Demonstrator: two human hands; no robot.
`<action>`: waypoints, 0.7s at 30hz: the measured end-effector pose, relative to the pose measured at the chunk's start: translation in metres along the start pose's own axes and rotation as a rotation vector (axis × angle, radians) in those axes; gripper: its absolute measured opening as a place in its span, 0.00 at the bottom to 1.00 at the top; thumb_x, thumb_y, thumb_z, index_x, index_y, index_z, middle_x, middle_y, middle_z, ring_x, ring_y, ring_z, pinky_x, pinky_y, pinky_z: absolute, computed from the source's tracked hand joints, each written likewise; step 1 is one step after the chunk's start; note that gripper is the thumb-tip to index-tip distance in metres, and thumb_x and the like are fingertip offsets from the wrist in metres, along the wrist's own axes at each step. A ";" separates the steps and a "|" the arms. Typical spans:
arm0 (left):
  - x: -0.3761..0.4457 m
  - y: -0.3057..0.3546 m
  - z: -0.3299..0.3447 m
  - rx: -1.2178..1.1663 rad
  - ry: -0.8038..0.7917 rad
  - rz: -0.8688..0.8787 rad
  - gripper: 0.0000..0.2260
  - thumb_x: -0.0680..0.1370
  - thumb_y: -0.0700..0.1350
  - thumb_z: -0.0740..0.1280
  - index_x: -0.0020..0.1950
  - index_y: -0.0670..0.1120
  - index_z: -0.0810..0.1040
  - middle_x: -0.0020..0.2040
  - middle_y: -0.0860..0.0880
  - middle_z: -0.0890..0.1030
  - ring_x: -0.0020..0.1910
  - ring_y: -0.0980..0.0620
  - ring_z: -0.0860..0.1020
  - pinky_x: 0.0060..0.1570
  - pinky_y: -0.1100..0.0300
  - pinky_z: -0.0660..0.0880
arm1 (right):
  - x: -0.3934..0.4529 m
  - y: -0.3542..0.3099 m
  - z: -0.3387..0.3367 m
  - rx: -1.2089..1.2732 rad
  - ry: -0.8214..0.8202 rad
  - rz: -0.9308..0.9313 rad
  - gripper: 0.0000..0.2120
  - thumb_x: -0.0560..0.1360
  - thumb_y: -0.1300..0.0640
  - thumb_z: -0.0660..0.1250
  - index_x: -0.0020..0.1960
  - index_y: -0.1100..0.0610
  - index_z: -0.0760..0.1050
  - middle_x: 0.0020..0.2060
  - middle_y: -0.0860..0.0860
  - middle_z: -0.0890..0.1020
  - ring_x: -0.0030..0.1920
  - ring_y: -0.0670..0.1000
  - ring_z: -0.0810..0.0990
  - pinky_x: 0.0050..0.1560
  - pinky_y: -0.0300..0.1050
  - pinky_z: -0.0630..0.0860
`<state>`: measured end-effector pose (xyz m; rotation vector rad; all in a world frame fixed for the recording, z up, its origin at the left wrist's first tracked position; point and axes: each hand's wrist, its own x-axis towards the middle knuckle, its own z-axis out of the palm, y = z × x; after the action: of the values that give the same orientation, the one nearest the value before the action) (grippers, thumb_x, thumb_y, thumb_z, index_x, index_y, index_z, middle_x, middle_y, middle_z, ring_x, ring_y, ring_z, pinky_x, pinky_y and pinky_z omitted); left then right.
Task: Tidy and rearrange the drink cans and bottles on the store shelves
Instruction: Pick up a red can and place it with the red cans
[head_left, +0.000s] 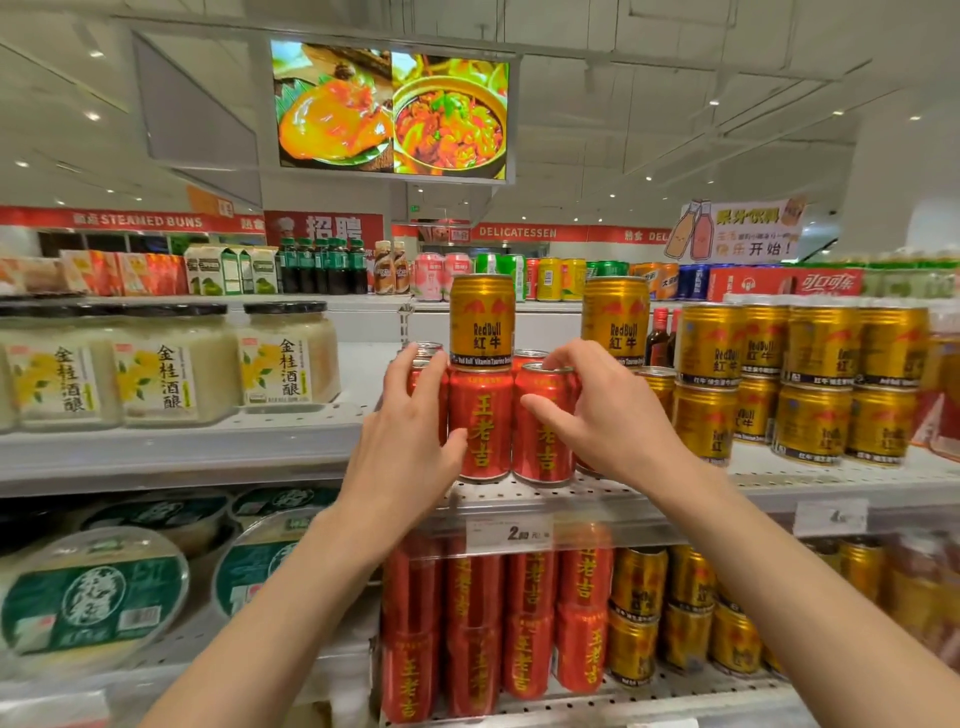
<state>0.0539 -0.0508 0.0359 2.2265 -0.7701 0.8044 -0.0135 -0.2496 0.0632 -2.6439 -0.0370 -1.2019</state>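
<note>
On the middle shelf (597, 496), the left hand (410, 447) cups the left side of the red cans (480, 421); the right hand (602, 410) grips the right can's (543, 421) rim. A gold can (482, 319) stands atop them.

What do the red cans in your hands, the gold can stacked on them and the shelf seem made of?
Red cans: likely thin metal, glossy print, silvery rims. Gold can: metal too, ribbed shiny wall. Shelf: probably painted metal, matte white, perforated with small holes.

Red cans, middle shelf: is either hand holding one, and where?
Left hand grips the leftmost red can round its side. Right hand holds the right front red can, fingers over its rim.
</note>
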 end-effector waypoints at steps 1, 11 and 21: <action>0.002 0.001 -0.001 -0.005 -0.015 -0.007 0.35 0.79 0.49 0.71 0.81 0.52 0.57 0.82 0.49 0.56 0.60 0.41 0.81 0.67 0.40 0.73 | -0.003 0.002 0.001 0.007 0.008 -0.001 0.21 0.76 0.40 0.68 0.64 0.49 0.70 0.58 0.45 0.75 0.46 0.47 0.79 0.48 0.50 0.82; 0.002 0.005 -0.001 0.039 0.010 0.049 0.27 0.77 0.54 0.73 0.72 0.47 0.71 0.71 0.48 0.66 0.62 0.41 0.78 0.62 0.43 0.77 | -0.017 0.003 0.019 0.038 0.130 -0.027 0.23 0.78 0.49 0.69 0.71 0.51 0.71 0.67 0.46 0.74 0.43 0.45 0.78 0.50 0.51 0.81; 0.000 0.010 -0.001 0.090 0.056 0.047 0.27 0.75 0.56 0.74 0.69 0.46 0.73 0.69 0.46 0.68 0.57 0.39 0.80 0.57 0.42 0.79 | -0.048 0.040 0.007 0.113 0.352 0.260 0.23 0.77 0.46 0.70 0.67 0.53 0.70 0.58 0.49 0.74 0.50 0.49 0.79 0.52 0.49 0.80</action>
<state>0.0469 -0.0568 0.0403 2.2620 -0.7757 0.9365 -0.0359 -0.2832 0.0147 -2.2230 0.2811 -1.4986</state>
